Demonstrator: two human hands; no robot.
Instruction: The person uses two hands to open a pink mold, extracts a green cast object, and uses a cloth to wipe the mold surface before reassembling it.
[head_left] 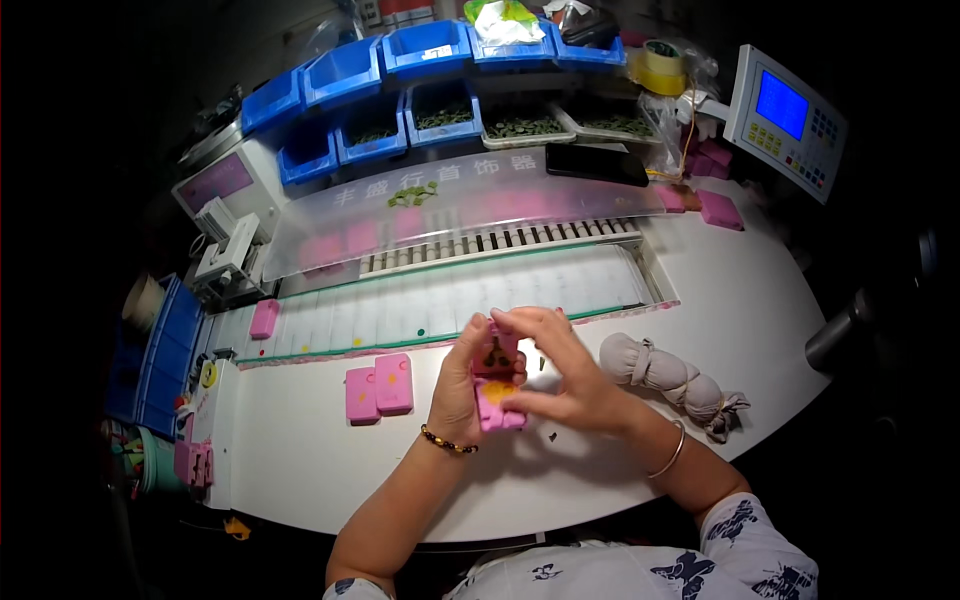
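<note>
My left hand [458, 385] is wrapped round a pink rubber mould [489, 418] that is opened into two halves. Dark shapes show in the upper half, and a yellow-orange patch marks the lower one. Over the mould's right side reaches my right hand [570, 385], its thumb against the lower half and its fingertips at the upper edge. Small dark green bits [553, 436] lie on the white table beside my hands. Left of them rest two closed pink moulds [394, 384], one overlapping the other.
A tied, pale cloth bundle [672, 378] lies to the right. Behind my hands runs a roller track [480, 243] under a clear cover [310, 225]. Blue bins [428, 48] and trays of small green pieces stand at the back. A control panel [785, 120] with a blue screen rises at right.
</note>
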